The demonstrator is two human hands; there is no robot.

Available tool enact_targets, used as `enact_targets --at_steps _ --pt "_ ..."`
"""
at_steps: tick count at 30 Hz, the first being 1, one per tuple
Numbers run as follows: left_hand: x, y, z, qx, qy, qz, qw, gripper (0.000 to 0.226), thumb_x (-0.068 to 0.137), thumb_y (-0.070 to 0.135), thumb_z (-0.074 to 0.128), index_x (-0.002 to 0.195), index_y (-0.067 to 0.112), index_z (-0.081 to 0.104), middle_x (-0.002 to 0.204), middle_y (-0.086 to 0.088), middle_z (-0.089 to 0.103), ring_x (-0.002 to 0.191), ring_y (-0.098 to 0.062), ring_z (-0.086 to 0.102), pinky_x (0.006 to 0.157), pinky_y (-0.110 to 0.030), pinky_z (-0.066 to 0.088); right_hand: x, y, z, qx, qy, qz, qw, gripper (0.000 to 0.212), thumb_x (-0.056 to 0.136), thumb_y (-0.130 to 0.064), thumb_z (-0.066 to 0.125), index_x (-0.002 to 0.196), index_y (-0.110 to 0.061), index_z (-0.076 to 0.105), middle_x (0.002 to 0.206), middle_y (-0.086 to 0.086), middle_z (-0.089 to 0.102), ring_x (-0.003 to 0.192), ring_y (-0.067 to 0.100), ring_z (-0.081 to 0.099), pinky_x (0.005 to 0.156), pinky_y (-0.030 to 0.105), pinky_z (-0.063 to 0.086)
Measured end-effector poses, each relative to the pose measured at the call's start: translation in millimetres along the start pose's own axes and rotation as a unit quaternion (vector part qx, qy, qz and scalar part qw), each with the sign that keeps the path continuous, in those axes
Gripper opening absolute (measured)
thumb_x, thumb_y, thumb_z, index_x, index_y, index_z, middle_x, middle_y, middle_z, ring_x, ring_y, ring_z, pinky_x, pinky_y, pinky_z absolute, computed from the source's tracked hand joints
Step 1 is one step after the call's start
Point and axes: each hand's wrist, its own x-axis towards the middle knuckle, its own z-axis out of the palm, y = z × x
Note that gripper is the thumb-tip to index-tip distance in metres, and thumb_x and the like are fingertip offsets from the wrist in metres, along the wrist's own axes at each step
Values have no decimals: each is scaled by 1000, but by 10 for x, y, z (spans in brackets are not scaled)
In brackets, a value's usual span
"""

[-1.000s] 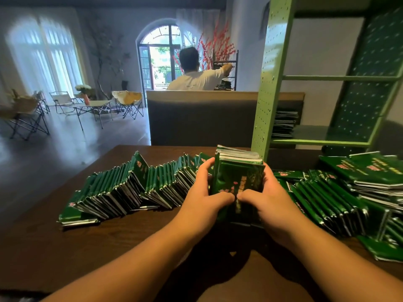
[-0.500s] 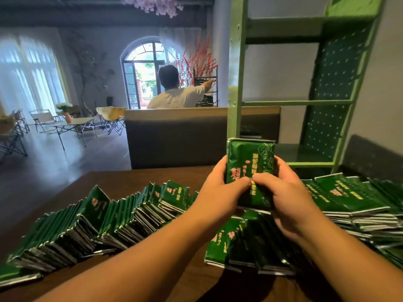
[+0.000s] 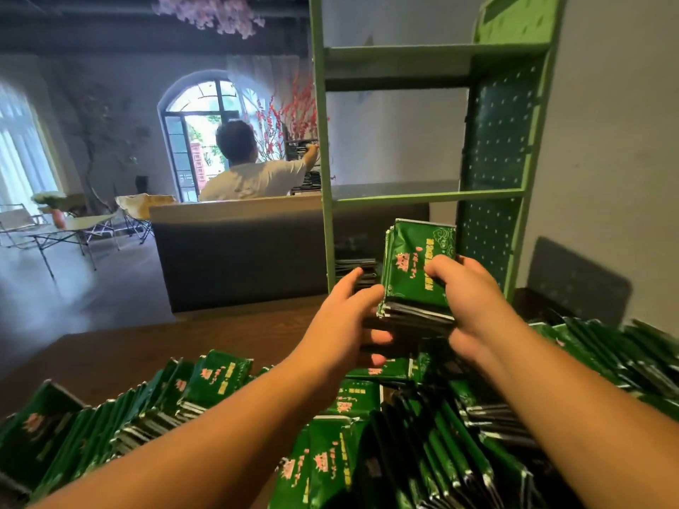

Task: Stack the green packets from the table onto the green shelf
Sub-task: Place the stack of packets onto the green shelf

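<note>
Dark wooden table [image 3: 227,347] littered with green packets [image 3: 216,378], green shelf [image 3: 430,195] just behind.
Risk of spilling: loose bundle of packets [image 3: 417,273] raised before the lower shelf, liable to fan out if squeezed unevenly. Left hand [image 3: 341,325] cupping its side and underside, right hand [image 3: 466,295] curled over its front, both arms outstretched.

Head camera looks down, forward, close over table [image 3: 154,347].
</note>
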Motion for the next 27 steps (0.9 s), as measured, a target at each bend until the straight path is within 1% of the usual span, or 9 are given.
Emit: enact_targets --at_steps 3,6,8,10,14,19,22,24,27 --pt "98 -4 -57 0 17 3 1000 51 102 27 54 149 37 40 108 -4 65 74 -18 65 61 -34 46 229 -36 -25 -40 25 -16 999 53 67 -29 66 119 -23 57 111 8 71 102 34 68 94 60 53" --pt "186 -46 -135 9 32 5 999 52 100 20 57 147 36 43 123 -8 62 80 -23 66 61 -35 49 417 -84 -21 -92 47 -40 994 50 81 -25 65 128 -19 51 117 4 66 104 24 63 90 46 53" --pt "236 -100 -195 18 42 8 999 52 98 17 59 145 36 45 130 -9 61 83 -24 67 62 -36 50 552 -88 -27 -134 64 -50 988 64 89 -25 63 147 -16 39 138 7 55 120 27 55 96 41 46" --pt "267 -139 -245 18 48 10 999 51 97 14 60 142 36 48 128 -10 62 83 -25 68 63 -37 51 699 -63 -36 -161 72 -38 984 68 93 -25 62 152 -10 32 146 11 46 123 27 47 91 37 38" --pt "293 -210 -328 15 49 0 999 49 97 11 61 138 35 52 124 -12 64 84 -25 68 65 -38 51 926 0 25 -223 63 -17 973 57 95 -20 60 147 -3 41 142 15 52 109 30 51 84 36 38" --pt "338 -272 -408 26 48 -5 998 45 96 11 60 135 33 56 126 -11 64 88 -26 69 64 -36 54 1132 30 134 -279 69 10 958 54 98 -28 61 145 -5 46 138 15 55 119 33 54 83 36 42" --pt "357 -294 -426 25 45 -12 999 41 95 9 59 130 31 59 124 -11 64 88 -26 68 64 -36 52 1231 24 179 -327 59 28 943 51 101 -34 56 141 -3 47 128 14 56 107 30 53 92 37 47" --pt "358 -303 -417 22 41 -15 999 40 95 7 59 128 29 61 123 -12 64 87 -26 67 65 -37 51 1294 21 198 -363 47 30 930 48 104 -35 49 139 -2 48 122 14 54 111 30 53 102 38 46" --pt "362 -312 -410 23 33 -15 999 40 95 5 58 127 28 61 122 -13 65 86 -25 66 66 -38 49 1380 34 235 -401 46 29 915 43 102 -36 53 130 -3 53 106 12 53 98 27 52 97 38 48"
